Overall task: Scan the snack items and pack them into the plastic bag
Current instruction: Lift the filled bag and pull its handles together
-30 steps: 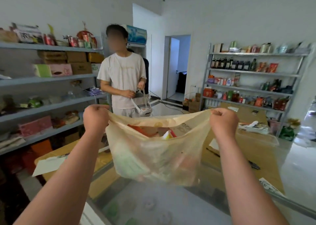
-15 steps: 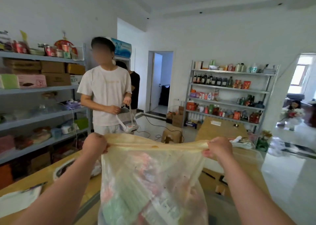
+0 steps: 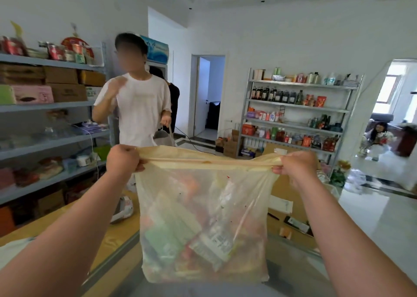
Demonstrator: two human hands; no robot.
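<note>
One plastic bag (image 3: 204, 175), packet label (image 3: 213, 243) blurred

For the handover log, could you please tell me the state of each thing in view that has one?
Plastic bag: held up, filled, mouth stretched flat.
Snack items: packed inside the bag.
Left hand: grips the bag's left top corner.
Right hand: grips the bag's right top corner.
Back door: open.
</note>
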